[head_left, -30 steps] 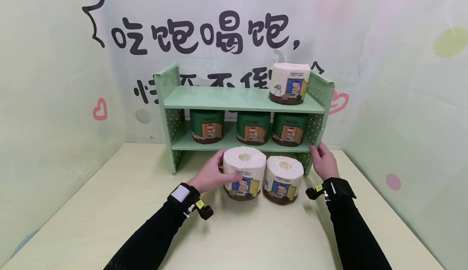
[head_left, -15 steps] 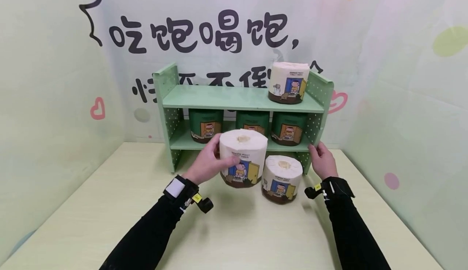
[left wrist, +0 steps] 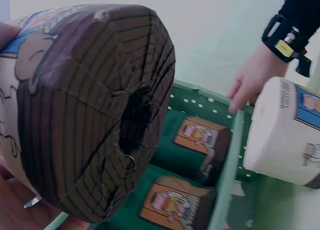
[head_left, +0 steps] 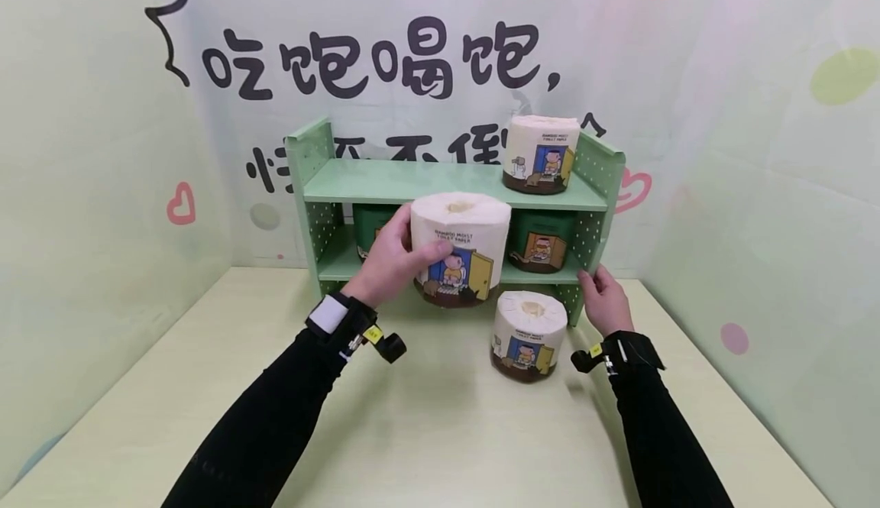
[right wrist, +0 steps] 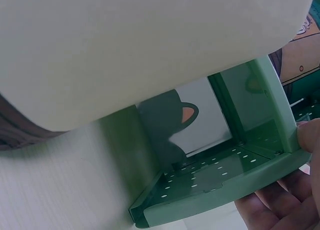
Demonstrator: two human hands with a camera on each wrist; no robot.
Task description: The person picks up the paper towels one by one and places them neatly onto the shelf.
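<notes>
My left hand [head_left: 385, 267] holds a white toilet paper roll [head_left: 461, 244] in the air in front of the green shelf [head_left: 399, 179], thumb across its printed front. In the left wrist view the brown striped bottom of that toilet paper roll [left wrist: 90, 115] shows, with the core hole. At the lower right of the shelf, my right hand [head_left: 606, 305] grips the edge of the side panel, thumb on one side and fingers [right wrist: 285, 195] on the other in the right wrist view. A second white roll [head_left: 528, 336] stands upright on the table below, near the right hand.
Another white roll [head_left: 541, 155] stands at the right end of the top board. Green rolls line the lower board; one green roll [head_left: 541, 242] is in plain sight, others partly hidden behind the lifted roll. Pale table [head_left: 412, 431] in front, printed walls [head_left: 749, 172] around.
My left hand has lifted the white toilet paper roll from the table, up and toward the shelf, where it now overlaps both boards. The right hand has stayed on the side panel.
</notes>
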